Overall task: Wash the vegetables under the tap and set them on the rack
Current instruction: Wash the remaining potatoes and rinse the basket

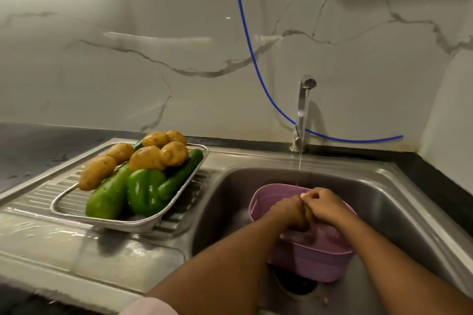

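on the left, a shallow rectangular metal rack (64, 206) sits on the ribbed steel draining board (38, 199), and it is already well loaded: six wet yellow-brown potatoes (147, 157) heaped toward the back, a glossy green bell pepper (144, 190) in front, a fat pale-green gourd-like vegetable (108, 198) beside it, and a dark green cucumber (183, 174) lying along the right rim. judging by that pile, most of the washing looks done.

further right, the steel sink basin (391, 202) holds a lilac plastic tub (311, 259). whether more vegetables wait inside the tub cannot be told, since the hands cover most of it. a chrome tap (303, 107) at the back runs a thin stream down onto the hands.

over the tub, the left hand (288, 212) is curled around a small yellowish vegetable (307, 216), probably another potato, though only a sliver shows between the palms. the right hand (325, 204) closes on it from the other side, fingers bent and knuckles up, both hands touching each other around it. this piece is the one being rinsed and has yet to go to the rack.

behind, a thin blue hose (245, 30) hangs down the marble-patterned wall (153, 33).
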